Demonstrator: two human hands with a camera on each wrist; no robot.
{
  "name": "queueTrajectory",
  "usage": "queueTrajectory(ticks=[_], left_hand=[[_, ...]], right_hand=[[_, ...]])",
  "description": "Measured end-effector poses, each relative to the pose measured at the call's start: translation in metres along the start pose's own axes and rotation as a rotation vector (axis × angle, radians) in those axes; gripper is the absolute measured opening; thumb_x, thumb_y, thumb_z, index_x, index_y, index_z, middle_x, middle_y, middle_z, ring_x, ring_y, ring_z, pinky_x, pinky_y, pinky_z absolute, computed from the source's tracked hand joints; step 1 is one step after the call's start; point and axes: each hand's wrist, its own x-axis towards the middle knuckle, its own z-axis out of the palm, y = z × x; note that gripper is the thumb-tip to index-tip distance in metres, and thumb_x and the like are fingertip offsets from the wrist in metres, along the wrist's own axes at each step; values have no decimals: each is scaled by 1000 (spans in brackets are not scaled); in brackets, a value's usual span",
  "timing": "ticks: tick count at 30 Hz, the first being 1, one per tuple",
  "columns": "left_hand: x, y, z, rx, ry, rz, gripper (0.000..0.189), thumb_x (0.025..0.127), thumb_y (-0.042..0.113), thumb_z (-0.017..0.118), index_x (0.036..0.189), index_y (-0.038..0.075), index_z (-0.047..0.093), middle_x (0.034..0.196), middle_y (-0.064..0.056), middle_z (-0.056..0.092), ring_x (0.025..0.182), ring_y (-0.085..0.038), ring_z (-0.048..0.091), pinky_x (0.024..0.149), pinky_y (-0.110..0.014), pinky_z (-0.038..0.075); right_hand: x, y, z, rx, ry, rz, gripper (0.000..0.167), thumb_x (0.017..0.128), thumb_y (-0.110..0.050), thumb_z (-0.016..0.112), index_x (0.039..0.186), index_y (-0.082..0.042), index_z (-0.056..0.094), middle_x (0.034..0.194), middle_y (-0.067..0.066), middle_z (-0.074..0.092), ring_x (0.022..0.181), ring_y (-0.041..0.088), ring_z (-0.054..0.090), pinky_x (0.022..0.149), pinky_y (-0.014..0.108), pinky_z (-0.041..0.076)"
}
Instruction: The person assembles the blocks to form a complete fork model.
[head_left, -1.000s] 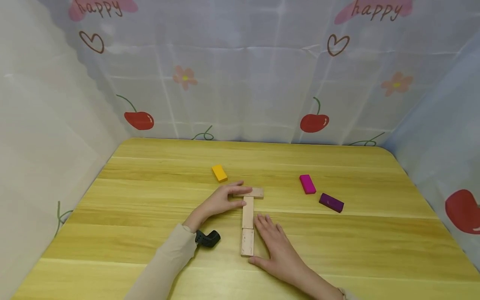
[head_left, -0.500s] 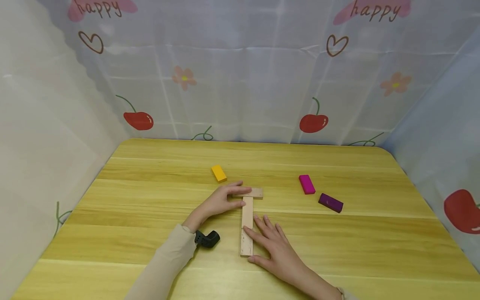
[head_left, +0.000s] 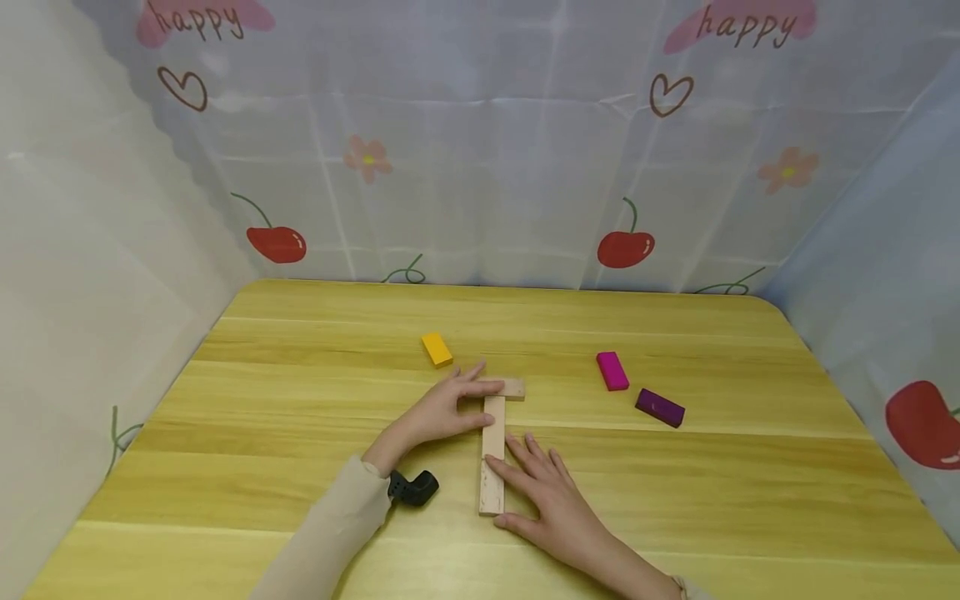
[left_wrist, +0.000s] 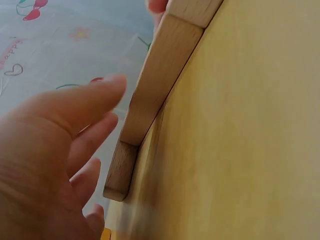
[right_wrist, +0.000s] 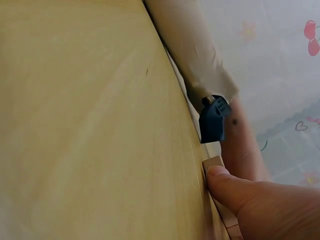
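Note:
Three plain wooden blocks form a T in the head view: a crossbar block (head_left: 514,388), an upper stem block (head_left: 493,437) and a lower stem block (head_left: 491,497). My left hand (head_left: 437,411) reaches over from the left, its fingers partly covering the crossbar and its thumb over the upper stem block. In the left wrist view, that thumb and the loose fingers appear apart from the wooden blocks (left_wrist: 165,60). My right hand (head_left: 558,504) lies right of the stem, fingers extended. Its index fingertip is at the stem's joint; its thumb touches the lower block's near end (right_wrist: 212,162).
A yellow block (head_left: 437,350) lies behind my left hand. To the right are a magenta block (head_left: 612,371) and a purple block (head_left: 660,408). A black device (head_left: 415,488) is on the left wrist. Printed curtains (head_left: 480,183) surround the wooden table (head_left: 247,433).
My right index finger has moved left onto the stem's joint. My left thumb has shifted slightly down and right over the upper stem block. The blocks keep their T arrangement.

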Motion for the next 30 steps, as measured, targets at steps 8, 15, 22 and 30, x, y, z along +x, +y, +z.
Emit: queueTrajectory(ticks=[8, 15, 22, 30], left_hand=[[-20, 13, 5, 5, -9, 1, 64, 87, 39, 67, 140, 10, 45, 145, -5, 36, 137, -23, 21, 109, -45, 13], [-28, 20, 9, 21, -72, 10, 84, 80, 49, 69, 146, 12, 34, 152, -2, 22, 139, -20, 10, 109, -46, 11], [-30, 22, 11, 40, -139, -2, 85, 80, 45, 71, 147, 12, 31, 154, -4, 14, 140, -19, 3, 110, -44, 10], [-28, 20, 12, 69, -154, 31, 77, 82, 44, 70, 144, 10, 39, 154, -6, 16, 140, -21, 3, 110, -42, 5]], right_hand=[[-1, -4, -11, -16, 16, 24, 72, 83, -44, 68, 144, -17, 40, 149, 9, 28, 138, 29, 15, 106, 57, 10], [1, 10, -47, -39, 159, 61, 68, 82, -27, 73, 140, -7, 44, 146, 16, 33, 135, 36, 22, 104, 59, 14], [-7, 52, -93, -18, 371, 145, 55, 84, -10, 71, 132, 3, 49, 136, 26, 42, 128, 48, 27, 96, 67, 22], [-36, 107, -134, 25, 437, 353, 50, 92, -20, 63, 130, 8, 48, 132, 32, 42, 122, 52, 32, 94, 66, 26]])
